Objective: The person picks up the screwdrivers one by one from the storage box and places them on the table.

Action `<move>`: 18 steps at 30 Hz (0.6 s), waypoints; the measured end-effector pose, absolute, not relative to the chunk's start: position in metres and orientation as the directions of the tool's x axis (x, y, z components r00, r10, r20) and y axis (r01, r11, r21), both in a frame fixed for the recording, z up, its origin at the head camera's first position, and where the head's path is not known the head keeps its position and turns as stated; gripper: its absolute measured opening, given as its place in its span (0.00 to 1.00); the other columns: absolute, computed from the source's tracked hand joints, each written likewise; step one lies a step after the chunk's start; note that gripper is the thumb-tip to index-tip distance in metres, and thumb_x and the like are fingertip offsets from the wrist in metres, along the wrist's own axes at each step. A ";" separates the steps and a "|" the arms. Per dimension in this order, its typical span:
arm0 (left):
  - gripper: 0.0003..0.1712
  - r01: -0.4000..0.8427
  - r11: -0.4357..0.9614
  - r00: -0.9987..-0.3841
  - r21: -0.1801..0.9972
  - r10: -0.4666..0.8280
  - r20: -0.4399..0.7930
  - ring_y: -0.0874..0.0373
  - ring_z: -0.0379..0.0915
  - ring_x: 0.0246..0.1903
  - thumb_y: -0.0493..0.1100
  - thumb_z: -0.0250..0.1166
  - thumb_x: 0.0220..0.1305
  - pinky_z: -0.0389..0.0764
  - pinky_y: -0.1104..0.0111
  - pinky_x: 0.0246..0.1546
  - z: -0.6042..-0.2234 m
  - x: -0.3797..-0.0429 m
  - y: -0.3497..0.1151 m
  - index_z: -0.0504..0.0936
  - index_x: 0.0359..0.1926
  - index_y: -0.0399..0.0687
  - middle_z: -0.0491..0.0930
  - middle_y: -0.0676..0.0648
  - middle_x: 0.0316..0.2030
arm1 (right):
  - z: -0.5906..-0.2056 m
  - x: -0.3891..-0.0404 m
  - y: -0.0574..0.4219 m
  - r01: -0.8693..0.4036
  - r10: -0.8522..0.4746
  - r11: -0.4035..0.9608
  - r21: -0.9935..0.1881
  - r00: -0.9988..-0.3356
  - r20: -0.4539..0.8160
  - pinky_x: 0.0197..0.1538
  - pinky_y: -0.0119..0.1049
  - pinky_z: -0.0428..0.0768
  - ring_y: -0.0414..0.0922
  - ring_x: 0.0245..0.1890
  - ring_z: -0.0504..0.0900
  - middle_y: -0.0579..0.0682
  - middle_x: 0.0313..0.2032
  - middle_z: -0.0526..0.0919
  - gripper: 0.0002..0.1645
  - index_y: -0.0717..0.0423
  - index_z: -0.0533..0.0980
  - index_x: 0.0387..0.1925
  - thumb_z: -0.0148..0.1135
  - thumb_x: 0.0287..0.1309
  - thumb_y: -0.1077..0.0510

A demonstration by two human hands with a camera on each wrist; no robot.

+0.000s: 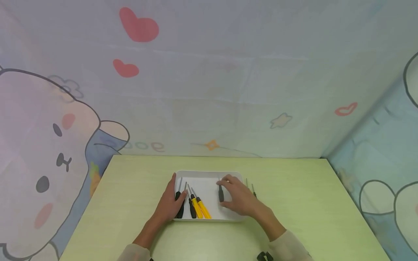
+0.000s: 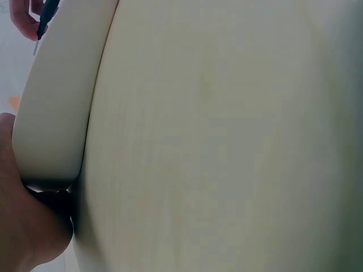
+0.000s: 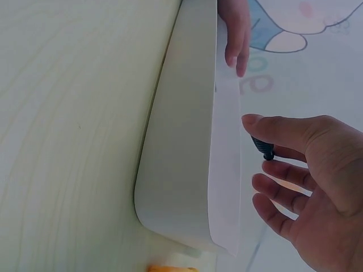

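Observation:
A white rectangular tray [image 1: 225, 219] stands on the table. At its left end my left hand [image 1: 168, 204] grips the wall, thumb over the rim. Inside, on the left, lie several screwdrivers with shafts pointing away: black-handled ones, such as a black screwdriver [image 1: 192, 209], and two yellow-and-black screwdrivers [image 1: 204, 208]. Over the tray's right part, my right hand [image 1: 240, 197] pinches a dark-handled screwdriver [image 1: 221, 194] between thumb and fingers. The right wrist view shows the handle end [image 3: 264, 148] between them, above the tray rim. Its shaft is mostly hidden in the head view.
Just right of the tray, partly behind my right hand, more screwdrivers [image 1: 254, 190] lie on the table [image 1: 303, 203]. An orange object [image 3: 173, 268] shows at the right wrist view's lower edge. A printed cloth backdrop [image 1: 209, 79] rises behind the table.

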State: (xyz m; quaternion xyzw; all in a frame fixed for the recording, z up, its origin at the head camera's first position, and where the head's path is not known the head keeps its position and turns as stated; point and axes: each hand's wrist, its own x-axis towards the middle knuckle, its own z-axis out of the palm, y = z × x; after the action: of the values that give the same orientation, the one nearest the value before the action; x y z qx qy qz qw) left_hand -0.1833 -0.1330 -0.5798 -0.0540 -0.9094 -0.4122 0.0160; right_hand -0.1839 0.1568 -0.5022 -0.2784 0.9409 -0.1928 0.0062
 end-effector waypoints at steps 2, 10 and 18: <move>0.48 0.115 0.654 -0.993 0.747 0.086 0.077 0.47 0.46 0.75 0.56 0.56 0.73 0.54 0.50 0.72 -0.580 -0.184 -0.133 0.36 0.80 0.52 0.46 0.44 0.78 | -0.502 -0.184 0.159 -0.518 -0.522 0.773 -0.368 -0.848 0.097 0.61 0.40 0.76 0.44 0.57 0.72 0.46 0.60 0.72 0.39 0.49 0.73 0.64 0.77 0.50 0.50; 0.49 0.116 0.658 -0.993 0.744 0.083 0.081 0.48 0.46 0.75 0.56 0.56 0.73 0.54 0.50 0.72 -0.580 -0.186 -0.133 0.36 0.80 0.52 0.46 0.44 0.78 | -0.499 -0.185 0.164 -0.517 -0.517 0.755 -0.404 -0.848 0.118 0.61 0.41 0.75 0.44 0.56 0.72 0.47 0.58 0.73 0.39 0.52 0.74 0.63 0.77 0.50 0.52; 0.49 0.102 0.664 -0.995 0.741 0.076 0.068 0.46 0.46 0.75 0.56 0.56 0.72 0.53 0.49 0.72 -0.580 -0.184 -0.132 0.35 0.80 0.53 0.46 0.44 0.78 | -0.501 -0.183 0.171 -0.501 -0.505 0.758 -0.417 -0.856 0.109 0.59 0.40 0.76 0.42 0.55 0.72 0.45 0.58 0.72 0.38 0.52 0.74 0.63 0.77 0.50 0.52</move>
State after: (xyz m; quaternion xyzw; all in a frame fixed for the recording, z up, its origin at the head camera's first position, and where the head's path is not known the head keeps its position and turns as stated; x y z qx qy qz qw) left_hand -0.1836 -0.1323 -0.5801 -0.0488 -0.9120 -0.4069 0.0155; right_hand -0.1833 0.1711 -0.5011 -0.2682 0.9376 -0.2210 0.0049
